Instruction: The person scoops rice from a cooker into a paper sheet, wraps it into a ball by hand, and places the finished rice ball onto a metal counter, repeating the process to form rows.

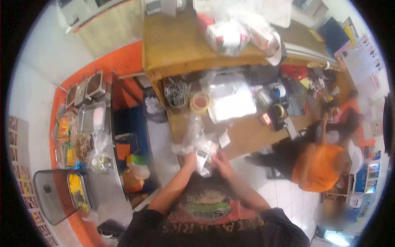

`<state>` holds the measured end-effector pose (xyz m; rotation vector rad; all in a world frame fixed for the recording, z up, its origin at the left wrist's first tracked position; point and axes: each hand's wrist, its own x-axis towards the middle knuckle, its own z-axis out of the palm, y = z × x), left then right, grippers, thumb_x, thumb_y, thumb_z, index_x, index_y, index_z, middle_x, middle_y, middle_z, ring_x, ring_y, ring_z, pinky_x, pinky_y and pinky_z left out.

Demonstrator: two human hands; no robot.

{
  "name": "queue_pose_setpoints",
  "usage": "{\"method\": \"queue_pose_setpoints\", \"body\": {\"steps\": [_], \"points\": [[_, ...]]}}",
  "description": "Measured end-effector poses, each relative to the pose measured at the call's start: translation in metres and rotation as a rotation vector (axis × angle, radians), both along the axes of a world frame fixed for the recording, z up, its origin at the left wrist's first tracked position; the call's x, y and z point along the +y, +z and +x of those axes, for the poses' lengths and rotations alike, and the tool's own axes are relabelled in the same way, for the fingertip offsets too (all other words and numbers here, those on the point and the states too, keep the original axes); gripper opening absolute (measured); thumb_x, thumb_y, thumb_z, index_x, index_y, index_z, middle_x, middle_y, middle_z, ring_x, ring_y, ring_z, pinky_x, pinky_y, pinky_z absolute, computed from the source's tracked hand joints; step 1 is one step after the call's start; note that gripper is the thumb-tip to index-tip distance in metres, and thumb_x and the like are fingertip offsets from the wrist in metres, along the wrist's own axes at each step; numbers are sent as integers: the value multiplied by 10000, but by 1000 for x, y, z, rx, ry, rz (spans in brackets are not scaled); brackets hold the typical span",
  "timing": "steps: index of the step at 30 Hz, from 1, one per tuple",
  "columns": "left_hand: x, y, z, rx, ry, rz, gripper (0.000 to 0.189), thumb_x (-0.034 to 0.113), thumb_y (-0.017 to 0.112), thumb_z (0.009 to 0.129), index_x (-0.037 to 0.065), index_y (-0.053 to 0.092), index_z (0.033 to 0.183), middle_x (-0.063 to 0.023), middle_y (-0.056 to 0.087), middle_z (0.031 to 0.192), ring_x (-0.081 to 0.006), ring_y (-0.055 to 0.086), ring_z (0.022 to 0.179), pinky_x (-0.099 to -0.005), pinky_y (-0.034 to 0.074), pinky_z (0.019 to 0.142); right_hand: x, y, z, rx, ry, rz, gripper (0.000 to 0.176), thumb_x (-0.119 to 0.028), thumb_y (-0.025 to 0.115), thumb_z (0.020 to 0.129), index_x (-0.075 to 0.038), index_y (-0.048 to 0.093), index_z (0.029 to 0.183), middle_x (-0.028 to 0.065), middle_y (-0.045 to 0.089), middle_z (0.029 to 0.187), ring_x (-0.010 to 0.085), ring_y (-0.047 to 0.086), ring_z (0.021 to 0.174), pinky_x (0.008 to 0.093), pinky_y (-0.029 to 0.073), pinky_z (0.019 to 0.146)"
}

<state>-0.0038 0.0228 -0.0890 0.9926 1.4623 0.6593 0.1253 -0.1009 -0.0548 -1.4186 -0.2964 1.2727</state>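
Note:
A clear plastic bag [196, 131] with whitish contents lies at the near edge of the wooden counter, in front of my body. My left hand [190, 161] is closed on the bag's left side, by a small white label [201, 155]. On the right side, my right hand [222, 163] has its fingers bent around the bag's edge. What is inside the bag is blurred. Just beyond it, a white slip of paper [224, 139] rests on the counter.
The wooden counter [242, 140] holds a tape roll [200, 101], a container of utensils [177, 94] and white bags [232, 103]. A person in orange [323, 166] sits at the right. Metal trays [94, 117] and food bags stand on the left counter.

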Motion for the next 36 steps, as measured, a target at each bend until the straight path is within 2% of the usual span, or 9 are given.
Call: {"method": "queue_pose_setpoints", "body": {"steps": [4, 6, 9, 12, 15, 20, 29, 30, 36], "points": [[-3, 24, -31, -281, -39, -503, 368, 226, 555, 957, 41, 580, 1274, -154, 612, 1273, -261, 598, 1157, -418, 479, 962, -15, 9, -1, 34, 131, 61, 408, -215, 641, 967, 43, 570, 1276, 125, 543, 1229, 207, 593, 1089, 334, 527, 907], [-23, -9, -57, -664, 59, -427, 377, 178, 564, 941, 43, 551, 1293, -143, 626, 1252, -279, 599, 1161, -459, 470, 990, -16, 20, -4, -192, 156, 112, 385, -214, 647, 963, 46, 614, 1244, 116, 532, 1250, 192, 554, 1160, 332, 512, 934], [-30, 55, -66, -754, 167, -376, 359, 141, 530, 947, 29, 541, 1288, -138, 642, 1221, -302, 625, 1115, -457, 490, 964, 10, 112, -8, -225, 208, 180, 370, -218, 664, 950, 41, 648, 1215, 98, 501, 1316, 177, 494, 1238, 331, 482, 971], [7, 115, -81, 342, -470, 533, 369, 144, 518, 956, -2, 542, 1294, -133, 651, 1210, -292, 629, 1104, -440, 483, 970, 56, 194, -1, -569, 198, 321, 383, -225, 683, 931, 30, 655, 1217, 95, 542, 1280, 178, 522, 1205, 323, 459, 996], [70, 247, -41, -479, 9, 324, 370, 89, 470, 993, -20, 487, 1347, -142, 580, 1298, -252, 584, 1179, -375, 471, 1022, 117, 294, 7, -551, 54, 402, 420, -242, 678, 926, 19, 644, 1253, 98, 634, 1194, 160, 587, 1094, 309, 478, 943], [156, 362, 27, -834, 72, 638, 356, 122, 483, 1016, -25, 534, 1335, -90, 590, 1288, -166, 577, 1139, -313, 455, 995, 211, 383, 31, -288, -75, 538, 441, -216, 631, 958, 43, 591, 1312, 80, 684, 1087, 120, 630, 885, 264, 498, 762], [191, 323, 44, -789, -165, 724, 466, 103, 484, 1019, -42, 408, 1456, -152, 470, 1465, -242, 485, 1322, -349, 384, 1108, 233, 333, 56, -241, -138, 670, 613, -132, 605, 946, 42, 367, 1484, 119, 656, 1193, 123, 612, 969, 250, 488, 859], [179, 312, 37, -788, -194, 744, 469, 101, 480, 1023, -54, 395, 1458, -149, 466, 1468, -251, 485, 1324, -358, 386, 1110, 227, 298, 68, -262, -108, 625, 585, -219, 644, 948, 70, 446, 1416, 161, 595, 1299, 233, 635, 1100, 358, 492, 979], [114, 188, -89, -404, 103, 591, 284, 79, 530, 991, -44, 615, 1232, -140, 625, 1276, -205, 630, 1067, -328, 502, 938, 94, 145, 57, -36, -54, 215, 277, -141, 651, 931, -9, 649, 1174, 72, 686, 1044, 158, 647, 919, 267, 513, 795]]}}
